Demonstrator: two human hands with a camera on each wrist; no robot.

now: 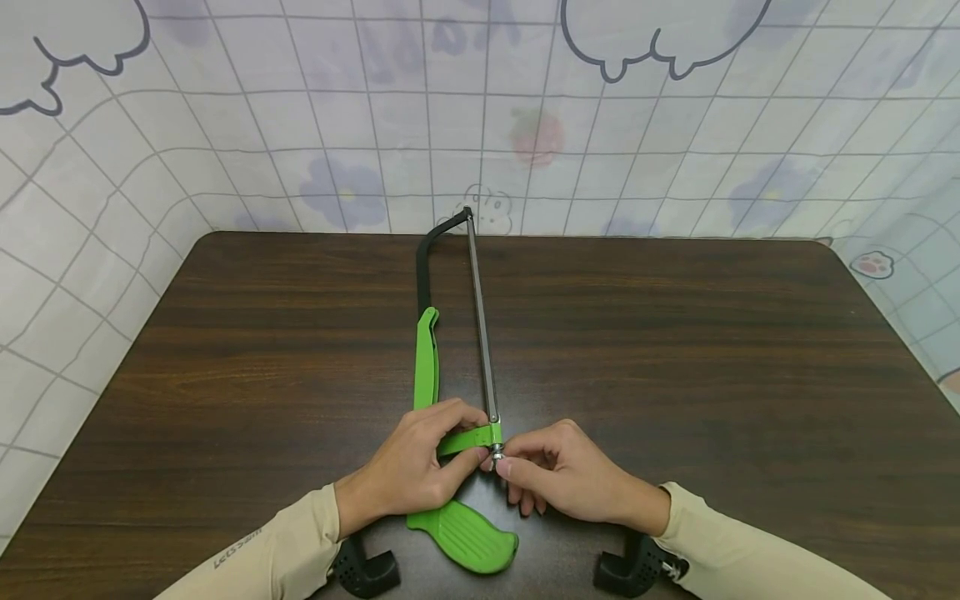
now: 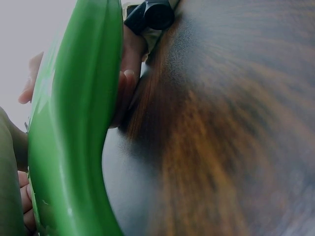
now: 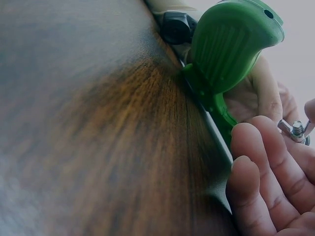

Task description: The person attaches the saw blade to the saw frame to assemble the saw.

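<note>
A hacksaw lies on the table, its green handle [image 1: 472, 537] toward me and its black front frame [image 1: 424, 271] pointing away. The narrow metal blade [image 1: 482, 333] runs along its right side to a screw with a wing nut [image 1: 497, 456] at the near end. My left hand [image 1: 416, 467] holds the green frame there, thumb and fingers around the short arm beside the screw. Thumb and index finger of my right hand [image 1: 573, 475] pinch the wing nut; its other fingers [image 3: 251, 182] are loosely curled below. In the left wrist view the handle [image 2: 83, 98] hides most of the hands.
The dark wooden table [image 1: 712, 358] spreads out on both sides of the saw. Behind it hangs a white gridded cloth [image 1: 645, 125] with printed flowers. Black wrist-worn devices [image 1: 626, 571] sit under both forearms, close to the tabletop.
</note>
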